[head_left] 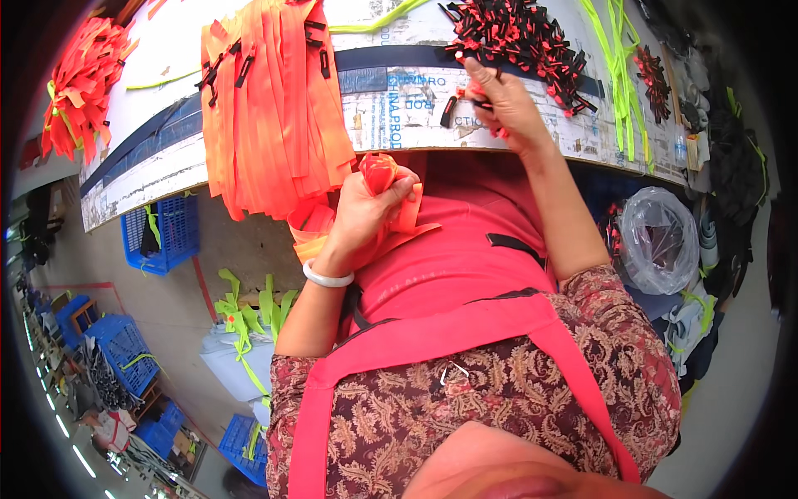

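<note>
Workshop floor shows at the left, with blue plastic crates (pixel 162 233) standing below a long worktable (pixel 150 158) whose edge curves across the top; a thick bundle of orange straps (pixel 274 108) hangs over that edge, and a heap of small black and red clips (pixel 519 41) lies on the tabletop at the right, with yellow-green cords (pixel 615 66) just beside it; the left hand (pixel 370 208), a white bangle (pixel 327 277) on its wrist, is clamped around a folded orange strap end (pixel 379 172) held below the table edge, near the hanging bundle; the right hand (pixel 503 104) reaches up to the table edge with its fingers pinched on 1 clip (pixel 475 90) at the rim of the heap; both hands are well apart; a pink apron (pixel 449 258) covers the person's lap; a clear plastic bag (pixel 661 237) sits at the right.
</note>
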A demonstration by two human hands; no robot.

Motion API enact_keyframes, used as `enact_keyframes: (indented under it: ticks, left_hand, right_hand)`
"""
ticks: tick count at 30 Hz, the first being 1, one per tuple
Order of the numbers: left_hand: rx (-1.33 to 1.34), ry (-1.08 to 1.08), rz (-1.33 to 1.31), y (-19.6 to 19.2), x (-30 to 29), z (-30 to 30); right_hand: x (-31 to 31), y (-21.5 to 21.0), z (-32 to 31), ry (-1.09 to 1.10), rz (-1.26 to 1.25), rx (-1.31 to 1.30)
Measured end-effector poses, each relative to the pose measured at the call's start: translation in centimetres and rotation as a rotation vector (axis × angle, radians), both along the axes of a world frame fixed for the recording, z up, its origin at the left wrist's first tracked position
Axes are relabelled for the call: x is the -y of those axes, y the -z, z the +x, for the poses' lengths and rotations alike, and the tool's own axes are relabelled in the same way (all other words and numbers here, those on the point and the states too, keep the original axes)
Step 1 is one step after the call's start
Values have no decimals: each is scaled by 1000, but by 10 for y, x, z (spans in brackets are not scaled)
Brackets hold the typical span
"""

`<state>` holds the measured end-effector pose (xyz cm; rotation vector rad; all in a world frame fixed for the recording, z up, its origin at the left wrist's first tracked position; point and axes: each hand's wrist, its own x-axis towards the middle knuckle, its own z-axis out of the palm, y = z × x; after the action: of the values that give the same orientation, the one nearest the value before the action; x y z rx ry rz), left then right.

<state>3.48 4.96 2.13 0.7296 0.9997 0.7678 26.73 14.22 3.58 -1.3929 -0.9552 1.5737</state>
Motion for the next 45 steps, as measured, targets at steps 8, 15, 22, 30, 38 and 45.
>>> enact_keyframes:
  ticks: [8,15,22,30,38,45]
  left_hand:
    - [-1,19,20,1,-4,3]
    - [72,34,71,-4,-6,16]
    - [115,3,143,6,-5,17]
    - [4,71,211,3,3,12]
    - [27,104,65,0,9,1]
    - [18,33,115,9,9,-5]
  right_hand:
    - [-6,5,30,75,-208,-912]
    - [5,6,-38,-37,-516,-1318]
    - [39,54,-70,-98,-389,-1103]
    - [53,37,-62,116,-507,-1126]
    - [71,32,-43,127,-638,-1097]
    - [122,37,-30,-221,-588,-636]
